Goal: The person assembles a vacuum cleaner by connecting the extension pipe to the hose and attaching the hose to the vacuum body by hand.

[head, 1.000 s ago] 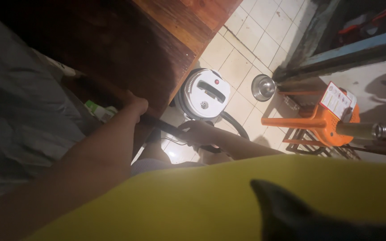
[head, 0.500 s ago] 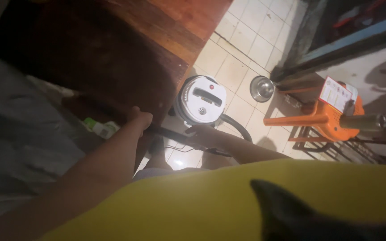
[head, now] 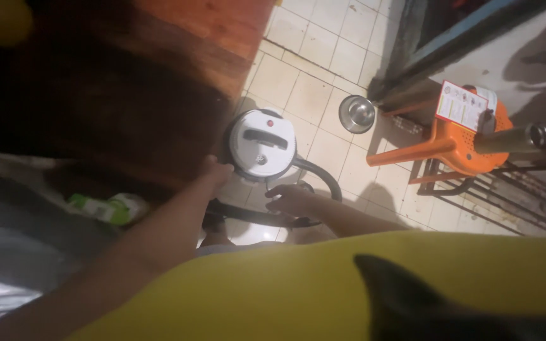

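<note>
A white round canister vacuum cleaner [head: 261, 146] with a black handle stands on the tiled floor. My left hand [head: 214, 172] reaches down to it, and the fingertips touch its left side without closing around anything. A black hose [head: 327, 178] curves out from the vacuum's right side and runs back under my arms. My right hand [head: 292, 199] lies just in front of the vacuum with its fingers curled over that hose. My yellow shirt fills the bottom of the view and hides my legs.
A reddish wooden surface [head: 222, 31] rises left of the vacuum. A steel bowl [head: 356, 113] sits on the tiles. To the right are an orange plastic stool [head: 459, 144] carrying a leaflet, a metal pipe [head: 513, 139] and a wire rack [head: 494, 196]. A green-and-white packet [head: 105, 207] lies at left.
My left hand has stretched forward from beside the vacuum cleaner until its fingertips touch the casing. My right hand has stayed on the hose.
</note>
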